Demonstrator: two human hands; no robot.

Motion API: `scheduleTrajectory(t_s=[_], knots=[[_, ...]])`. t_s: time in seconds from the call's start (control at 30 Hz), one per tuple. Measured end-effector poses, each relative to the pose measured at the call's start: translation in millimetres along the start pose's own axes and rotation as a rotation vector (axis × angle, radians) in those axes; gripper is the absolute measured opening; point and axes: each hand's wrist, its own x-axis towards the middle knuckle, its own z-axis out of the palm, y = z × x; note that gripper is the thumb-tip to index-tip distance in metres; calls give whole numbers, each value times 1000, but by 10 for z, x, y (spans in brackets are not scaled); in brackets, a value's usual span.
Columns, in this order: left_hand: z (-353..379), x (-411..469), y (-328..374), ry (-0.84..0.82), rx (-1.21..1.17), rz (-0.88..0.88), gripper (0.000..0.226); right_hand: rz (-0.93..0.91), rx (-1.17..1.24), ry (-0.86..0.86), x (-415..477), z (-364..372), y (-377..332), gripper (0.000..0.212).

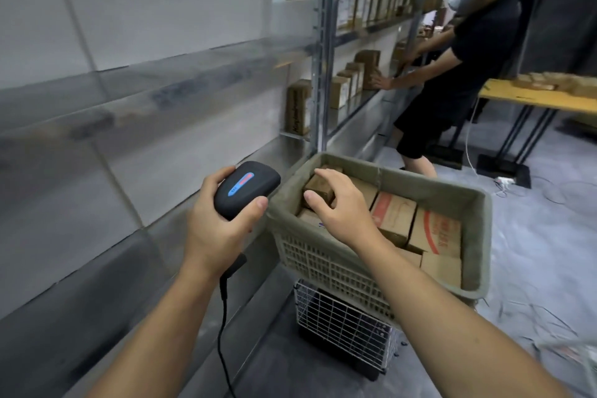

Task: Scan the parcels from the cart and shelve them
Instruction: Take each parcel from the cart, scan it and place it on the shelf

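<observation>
Right hand (339, 203) had thumb & fingers curled round a small brown box (318, 189), which sat on top of the pile in the far-left corner of the cart basket (478, 236). The box looked light, stiff cardboard, not slippery. A top pinch across 2 opposite sides seemed enough.

Left hand (219, 220) gripped the scanner (247, 189) just left of that grip, w/ its cable (223, 317) hanging below. Bigger boxes (394, 216) lay right of & under the held one. The basket rim rose just beyond the grip, so prob. a straight lift first. Shelf (181, 90) ran along left. Another person (468, 58) stood well beyond.
</observation>
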Motion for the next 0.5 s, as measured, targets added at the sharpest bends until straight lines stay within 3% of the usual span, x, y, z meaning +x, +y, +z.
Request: scheduleTrajectory(t_s=[0.5], knots=[[968, 1209, -614, -190, -60, -53, 60, 245, -62, 69, 903, -29, 938, 58]])
